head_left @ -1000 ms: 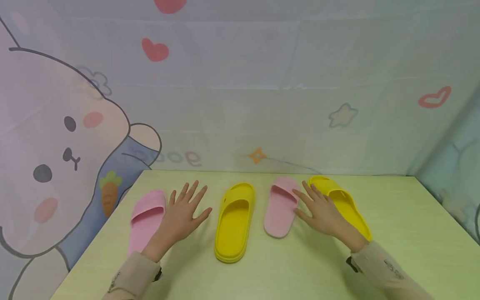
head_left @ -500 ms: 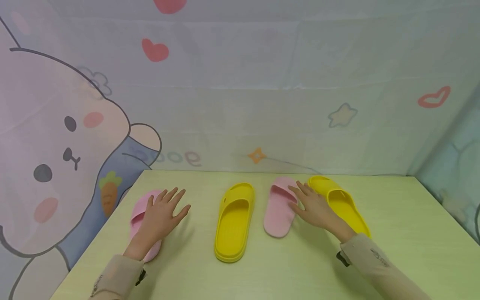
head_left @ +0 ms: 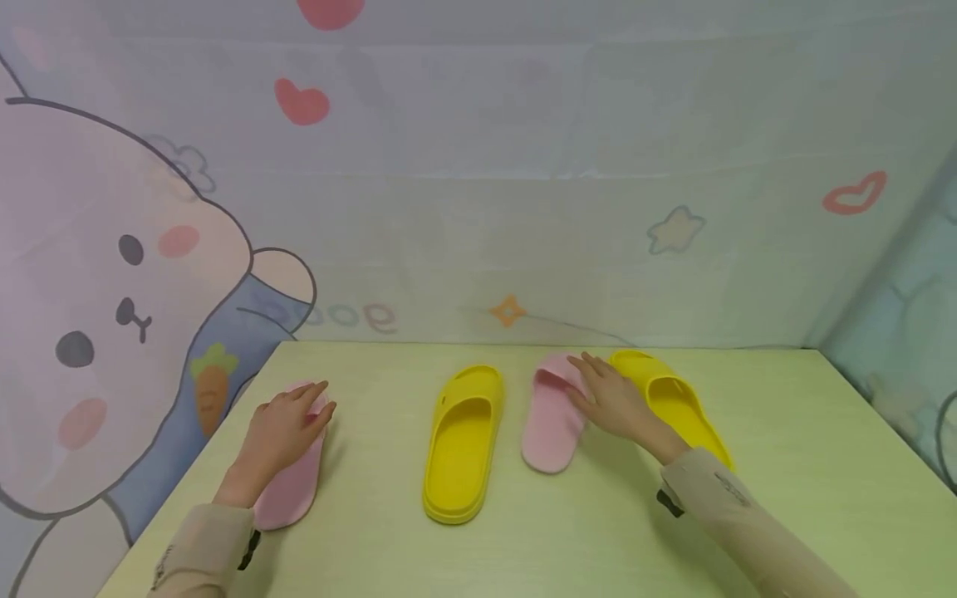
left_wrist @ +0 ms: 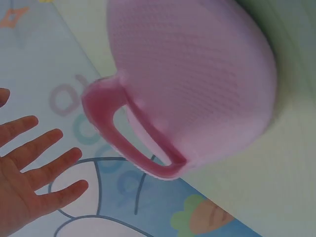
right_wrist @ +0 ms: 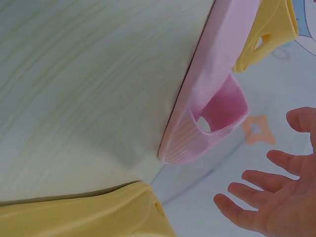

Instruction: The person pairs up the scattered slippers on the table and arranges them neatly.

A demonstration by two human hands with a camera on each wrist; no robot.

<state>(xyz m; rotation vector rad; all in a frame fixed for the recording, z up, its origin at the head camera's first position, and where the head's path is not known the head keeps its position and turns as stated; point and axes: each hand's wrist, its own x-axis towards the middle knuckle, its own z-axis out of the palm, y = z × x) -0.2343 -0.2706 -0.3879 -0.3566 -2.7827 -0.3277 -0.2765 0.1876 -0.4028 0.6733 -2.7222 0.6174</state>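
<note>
My left hand (head_left: 280, 432) is over the pink slipper (head_left: 290, 490) on the left, hiding much of its strap. In the left wrist view, that hand (left_wrist: 34, 182) has its fingers spread, apart from the slipper (left_wrist: 192, 64). The other pink slipper (head_left: 549, 432) lies right of center, toe away from me. Above its strap hovers my right hand (head_left: 616, 403), and the right wrist view shows this hand (right_wrist: 276, 192) with extended fingers and nothing in them. One yellow slipper (head_left: 462, 457) lies between the hands. Another yellow slipper (head_left: 680, 407) lies angled beside my right hand.
All the slippers rest on a pale wooden table (head_left: 523, 540). Behind it hangs a cloth backdrop (head_left: 478, 224) printed with a cartoon animal, hearts and stars. A dark cable-like curve (head_left: 944, 440) shows at the far right edge.
My left hand has moved left from beside the pink slipper to over it. My right hand has shifted slightly left toward the other pink slipper's strap. The slippers lie as before.
</note>
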